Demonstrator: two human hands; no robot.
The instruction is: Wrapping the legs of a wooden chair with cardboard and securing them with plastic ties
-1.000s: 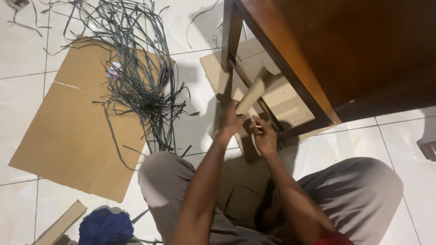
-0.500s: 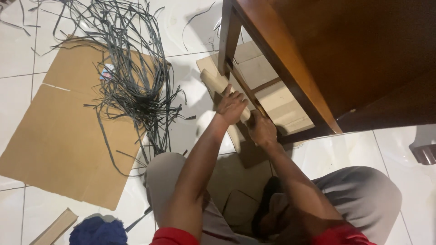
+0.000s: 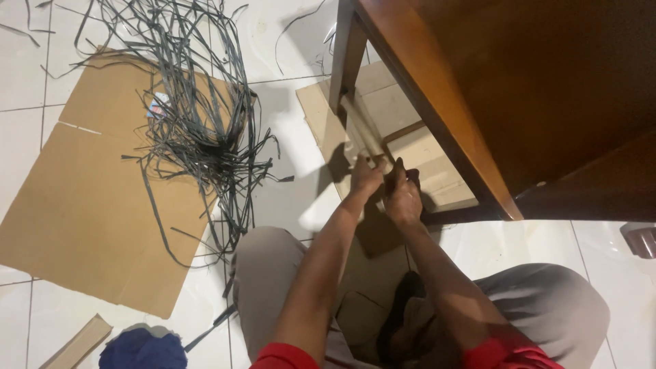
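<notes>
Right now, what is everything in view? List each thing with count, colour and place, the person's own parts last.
Wooden furniture piece: one, dark reddish brown, upper right, its leg and rails standing over cardboard.
Pale strip: one, tan, against the lower rail by the leg, both hands on its near end.
Large cardboard sheet: one, brown, flat on the floor at left.
Cardboard under the furniture: brown, folded; count unclear.
Tangle of strips: one pile, dark grey, across the large sheet's right edge and the tiles.
Cloth: one, blue, bottom left.
Cardboard offcut: one, brown, bottom left corner.
Floor tiles: white, glossy.
Left hand: gripping the strip.
Right hand: beside it, on the strip.
Legs: grey trousers, bottom.
</notes>
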